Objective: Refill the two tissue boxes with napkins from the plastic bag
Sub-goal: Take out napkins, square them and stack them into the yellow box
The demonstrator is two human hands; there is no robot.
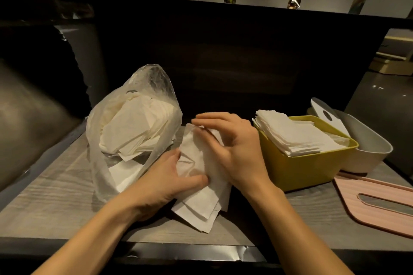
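Hands meet over a loose sheaf of white square paper napkins [201, 185] at the near middle of a grey wood-grain tabletop [55, 196], between bag and box. The left hand [169, 176] curls its grip round the sheaf's left edge, thumb pressed across the top sheet, apparently to keep the slippery stack from fanning apart. The right hand [230, 149] lies over the far side with fingers spread and lightly bent, resting on the paper rather than pinching it, seemingly squaring the sheets before they go into a box. Just to the left slumps a thin translucent plastic bag [125, 140], crinkled and open at the near side, with more soft, slightly creased napkins inside, so supply is within easy reach. To the right stands a mustard-yellow rectangular plastic tissue box [304, 169], lid off and already piled above its rim with flat folded napkins [301, 134]. Behind it sits a pale cream rounded tissue box [371, 147], whose contents cannot be seen, a white lid with a dark hole [324, 114] tilted against it. On the right edge lies a pink ribbed flat lid with a long slot [380, 203], set aside until filling ends.
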